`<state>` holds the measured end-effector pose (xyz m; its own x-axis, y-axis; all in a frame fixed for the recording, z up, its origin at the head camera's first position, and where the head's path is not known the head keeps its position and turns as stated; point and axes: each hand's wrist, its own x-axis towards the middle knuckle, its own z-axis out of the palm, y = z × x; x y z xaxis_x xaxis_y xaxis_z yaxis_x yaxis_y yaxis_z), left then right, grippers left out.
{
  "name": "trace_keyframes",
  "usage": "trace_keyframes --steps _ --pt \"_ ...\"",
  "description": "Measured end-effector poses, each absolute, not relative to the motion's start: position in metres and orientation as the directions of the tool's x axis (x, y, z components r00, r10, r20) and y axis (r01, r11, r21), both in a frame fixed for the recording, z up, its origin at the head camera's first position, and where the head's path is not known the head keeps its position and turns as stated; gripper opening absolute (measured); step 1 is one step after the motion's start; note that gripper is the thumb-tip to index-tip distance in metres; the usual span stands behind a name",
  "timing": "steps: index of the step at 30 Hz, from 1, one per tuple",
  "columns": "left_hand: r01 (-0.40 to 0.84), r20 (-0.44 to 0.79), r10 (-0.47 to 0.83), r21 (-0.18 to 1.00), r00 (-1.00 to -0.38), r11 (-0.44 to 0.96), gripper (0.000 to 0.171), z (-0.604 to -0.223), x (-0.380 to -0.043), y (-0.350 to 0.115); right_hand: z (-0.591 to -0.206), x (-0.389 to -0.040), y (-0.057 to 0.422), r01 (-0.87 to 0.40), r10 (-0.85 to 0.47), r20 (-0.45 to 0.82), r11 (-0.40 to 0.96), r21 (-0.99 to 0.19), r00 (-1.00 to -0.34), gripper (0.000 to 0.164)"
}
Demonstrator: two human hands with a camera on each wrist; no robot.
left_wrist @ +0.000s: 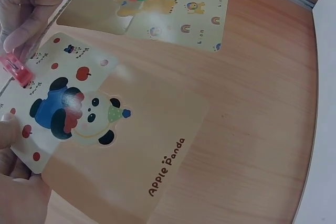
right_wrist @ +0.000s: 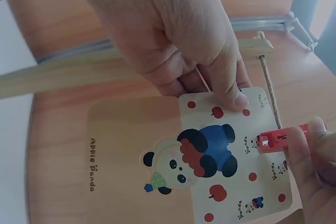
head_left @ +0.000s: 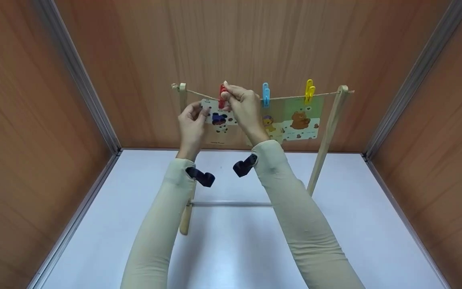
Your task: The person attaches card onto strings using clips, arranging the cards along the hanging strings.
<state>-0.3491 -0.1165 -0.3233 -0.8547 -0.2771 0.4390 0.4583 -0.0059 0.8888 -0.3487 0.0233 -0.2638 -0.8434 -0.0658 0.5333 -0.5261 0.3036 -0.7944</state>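
My left hand [head_left: 193, 126] holds the upper left part of a card [right_wrist: 136, 124] with a panda picture and the words "Apple Panda", thumb on its front. My right hand [head_left: 248, 110] pinches a red clothespin [right_wrist: 273, 139] between thumb and fingers. That clothespin sits over the string [head_left: 289, 97] at the top edge of the panda card, its tips overlapping the card in the right wrist view. Just right of my right hand, a blue clothespin [head_left: 266, 95] is on the string above a lion card [left_wrist: 178, 11], partly hidden by my right hand and wrist in the head view.
Farther right, a yellow clothespin [head_left: 309, 92] is on the string, with a bear card [head_left: 301, 120] hanging below. Wooden posts [head_left: 327, 140] carry the string, and a crossbar [head_left: 231, 204] spans low between them. The frame stands on a white table [head_left: 106, 224] with wood-grained walls around it.
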Motion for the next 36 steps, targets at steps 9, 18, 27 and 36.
trace_keyframes --steps 9,18,27,36 --pt "0.447 0.432 -0.261 0.894 -0.863 -0.001 0.026 -0.323 -0.353 -0.116 -0.274 -0.352 0.029 -0.514 -0.037 0.53 0.313 -0.799 -0.847 0.035" --pt "0.45 0.436 -0.242 0.893 -0.867 -0.001 0.031 -0.322 -0.351 -0.117 -0.281 -0.35 0.035 -0.577 -0.011 0.581 0.145 -0.804 -0.814 0.034" --pt "0.464 0.445 -0.211 0.885 -0.87 -0.047 0.033 -0.322 -0.349 -0.117 -0.288 -0.345 0.045 -0.643 0.03 0.648 0.093 -0.76 -0.761 0.032" --pt "0.489 0.5 -0.222 0.866 -0.837 0.108 0.041 -0.308 -0.315 -0.113 -0.297 -0.337 0.055 -0.693 0.005 0.699 0.125 -0.71 -0.715 0.033"
